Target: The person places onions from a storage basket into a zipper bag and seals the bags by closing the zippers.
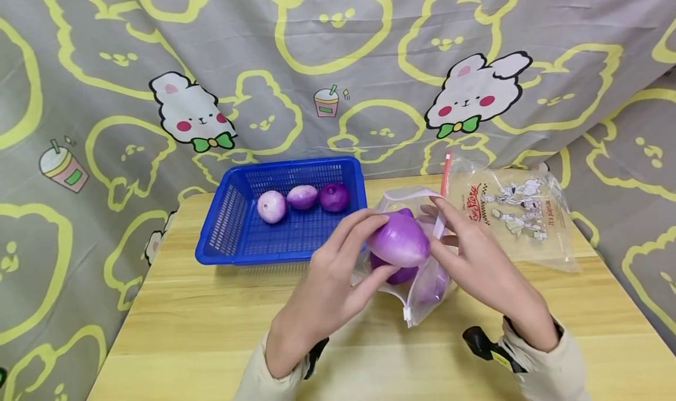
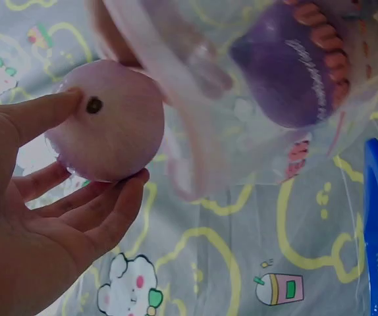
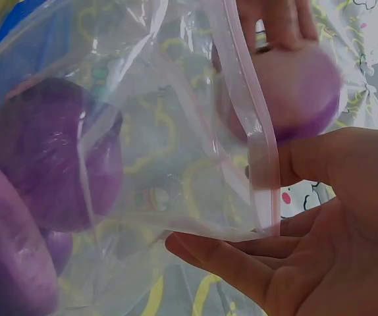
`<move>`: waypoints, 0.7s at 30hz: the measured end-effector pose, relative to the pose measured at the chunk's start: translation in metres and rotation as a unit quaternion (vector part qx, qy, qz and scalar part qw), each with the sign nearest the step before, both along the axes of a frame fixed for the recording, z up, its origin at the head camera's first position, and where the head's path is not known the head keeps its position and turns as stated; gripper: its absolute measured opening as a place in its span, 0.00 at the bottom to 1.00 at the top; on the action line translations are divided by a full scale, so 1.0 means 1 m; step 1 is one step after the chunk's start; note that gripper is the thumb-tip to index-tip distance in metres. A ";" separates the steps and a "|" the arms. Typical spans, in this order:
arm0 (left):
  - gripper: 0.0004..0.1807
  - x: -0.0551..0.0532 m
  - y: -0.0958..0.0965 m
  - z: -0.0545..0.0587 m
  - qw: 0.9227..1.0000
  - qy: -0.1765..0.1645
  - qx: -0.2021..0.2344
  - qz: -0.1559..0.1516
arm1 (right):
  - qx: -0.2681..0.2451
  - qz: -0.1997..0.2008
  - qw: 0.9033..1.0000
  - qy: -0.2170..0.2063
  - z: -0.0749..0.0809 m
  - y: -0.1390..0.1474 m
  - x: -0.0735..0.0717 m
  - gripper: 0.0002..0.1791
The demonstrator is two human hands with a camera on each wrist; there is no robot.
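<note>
A purple onion (image 1: 399, 239) is held between the thumb and fingers of my left hand (image 1: 333, 272), right at the mouth of a clear zip bag (image 1: 419, 307). The left wrist view shows the same onion (image 2: 116, 125), its dark root spot facing the camera. My right hand (image 1: 477, 254) pinches the bag's pink-edged rim, seen closely in the right wrist view as the rim (image 3: 263, 197) between thumb and fingers. Inside the bag lie more onions (image 3: 57, 155), partly hidden by the film and the held onion.
Left of the bag stands a blue plastic basket (image 1: 216, 251) with three onions (image 1: 302, 197) in it. A second printed zip bag (image 1: 520, 213) with a red slider lies flat at the back right of the wooden table (image 1: 200, 336). A patterned curtain (image 1: 296, 49) hangs behind.
</note>
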State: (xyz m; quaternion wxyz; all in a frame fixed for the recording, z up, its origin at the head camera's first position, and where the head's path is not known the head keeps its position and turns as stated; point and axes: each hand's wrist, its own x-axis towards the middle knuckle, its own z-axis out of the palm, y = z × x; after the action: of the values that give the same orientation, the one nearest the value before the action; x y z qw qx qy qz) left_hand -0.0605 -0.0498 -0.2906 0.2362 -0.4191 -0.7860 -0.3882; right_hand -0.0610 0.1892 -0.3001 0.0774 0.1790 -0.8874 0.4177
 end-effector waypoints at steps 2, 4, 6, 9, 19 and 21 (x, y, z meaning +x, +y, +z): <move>0.32 -0.001 0.002 -0.003 1.000 0.005 -0.016 0.011 | 0.000 0.006 1.000 0.002 0.001 0.001 0.002 0.33; 0.32 -0.003 0.002 -0.005 0.999 0.014 -0.033 0.026 | 0.002 0.012 1.000 0.003 0.003 0.001 0.005 0.33; 0.32 -0.004 0.003 -0.008 0.997 0.023 -0.053 0.044 | 0.009 0.018 1.000 0.003 0.005 0.003 0.007 0.33; 0.32 -0.004 0.004 -0.011 0.993 0.019 -0.090 0.077 | 0.010 0.031 0.999 -0.003 0.008 0.004 0.010 0.33; 0.31 0.000 -0.002 -0.004 0.993 -0.019 -0.094 0.067 | -0.051 0.056 0.997 -0.020 0.010 0.013 0.008 0.34; 0.28 0.000 -0.005 -0.002 0.996 -0.020 -0.071 0.053 | -0.075 0.065 0.994 -0.038 0.010 0.018 0.005 0.33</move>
State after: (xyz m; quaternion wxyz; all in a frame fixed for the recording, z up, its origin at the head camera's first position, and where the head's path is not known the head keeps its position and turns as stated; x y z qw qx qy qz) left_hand -0.0604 -0.0550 -0.2922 0.2104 -0.3851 -0.8371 -0.3268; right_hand -0.0556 0.2068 -0.2905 0.0297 0.2145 -0.8425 0.4933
